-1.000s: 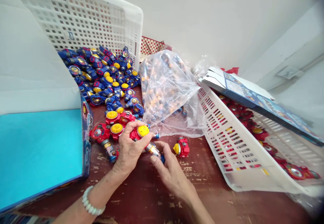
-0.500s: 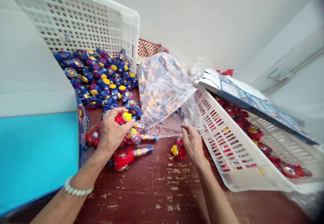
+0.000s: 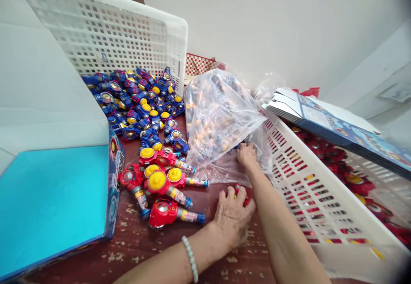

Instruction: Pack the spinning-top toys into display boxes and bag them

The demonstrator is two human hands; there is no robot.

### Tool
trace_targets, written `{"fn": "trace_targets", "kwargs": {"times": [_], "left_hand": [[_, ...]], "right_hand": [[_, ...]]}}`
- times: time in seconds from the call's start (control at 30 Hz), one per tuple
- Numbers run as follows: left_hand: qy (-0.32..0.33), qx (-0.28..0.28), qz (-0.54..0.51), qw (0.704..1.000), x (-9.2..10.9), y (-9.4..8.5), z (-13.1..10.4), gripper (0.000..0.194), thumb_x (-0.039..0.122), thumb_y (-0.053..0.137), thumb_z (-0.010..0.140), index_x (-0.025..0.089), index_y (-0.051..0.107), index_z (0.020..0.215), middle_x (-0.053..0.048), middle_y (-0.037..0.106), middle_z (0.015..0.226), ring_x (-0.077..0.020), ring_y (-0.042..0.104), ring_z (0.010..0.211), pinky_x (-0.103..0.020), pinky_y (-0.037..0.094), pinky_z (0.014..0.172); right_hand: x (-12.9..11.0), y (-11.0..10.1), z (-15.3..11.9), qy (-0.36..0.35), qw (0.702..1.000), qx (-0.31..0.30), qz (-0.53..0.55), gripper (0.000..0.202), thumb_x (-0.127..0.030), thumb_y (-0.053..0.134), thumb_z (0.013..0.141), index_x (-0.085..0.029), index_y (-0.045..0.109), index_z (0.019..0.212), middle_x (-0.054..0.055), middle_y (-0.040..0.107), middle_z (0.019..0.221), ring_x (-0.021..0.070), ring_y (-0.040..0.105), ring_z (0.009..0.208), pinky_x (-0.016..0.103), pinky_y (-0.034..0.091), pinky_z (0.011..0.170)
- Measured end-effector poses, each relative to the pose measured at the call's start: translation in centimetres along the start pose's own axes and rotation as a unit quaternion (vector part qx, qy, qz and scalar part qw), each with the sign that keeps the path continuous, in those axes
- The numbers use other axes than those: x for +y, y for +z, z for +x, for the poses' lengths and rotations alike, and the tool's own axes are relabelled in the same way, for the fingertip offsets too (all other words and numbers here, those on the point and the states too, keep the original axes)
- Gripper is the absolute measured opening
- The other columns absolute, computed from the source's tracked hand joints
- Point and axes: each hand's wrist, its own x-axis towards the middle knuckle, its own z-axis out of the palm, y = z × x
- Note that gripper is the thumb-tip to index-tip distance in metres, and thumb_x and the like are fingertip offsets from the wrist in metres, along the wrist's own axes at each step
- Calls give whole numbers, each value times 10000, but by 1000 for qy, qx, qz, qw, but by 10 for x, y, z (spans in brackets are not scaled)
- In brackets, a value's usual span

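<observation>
My left hand (image 3: 233,215), with a pale bead bracelet at the wrist, has its fingers curled over a red toy (image 3: 243,195) on the table, mostly covered by the hand. Beyond it, my right hand (image 3: 247,155) reaches in at the mouth of a clear plastic bag (image 3: 221,121) full of small orange and blue pieces. Its fingertips are bent down by some blue pieces, and what they pinch is hidden. Left of my hands lies a group of red toys (image 3: 162,213) with yellow discs and candy-like tubes with blue ends.
Blue toys (image 3: 138,100) spill from a tipped white crate (image 3: 175,40). An open box (image 3: 114,181) with a bright blue panel stands at left. At right, a white basket (image 3: 289,164) holds red toys, with flat printed cartons (image 3: 334,125) across it.
My left hand has left a red toy with the group at left and moved right to the separate one. My right hand has gone forward from beside that toy into the bag's mouth.
</observation>
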Motion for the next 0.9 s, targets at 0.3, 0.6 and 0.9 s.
{"fn": "trace_targets", "kwargs": {"times": [0.3,0.6,0.9], "left_hand": [[-164,140,-276,936,-32,-20,-9,283,130,597,694,195,546,965,-66,592,981,-206,573,896,-328,483,785],[-324,129,-757,553,-67,-68,-34,300,283,668,638,190,532,888,27,576,612,-91,469,436,-184,302,387],[-361,119,-786,487,-64,-80,-46,345,285,693,568,194,529,857,22,582,636,-93,477,434,-163,301,340]], "right_hand": [[11,-33,-35,-22,979,-58,193,448,-370,449,931,-114,474,1298,114,617,1011,226,599,909,334,482,768],[14,-78,-174,-153,871,-240,401,307,-405,533,922,-246,572,1182,13,609,1078,162,552,960,271,425,832],[6,-91,-206,-320,906,-149,234,303,-210,501,933,-255,507,1233,36,584,1082,166,552,955,286,428,819]]}}
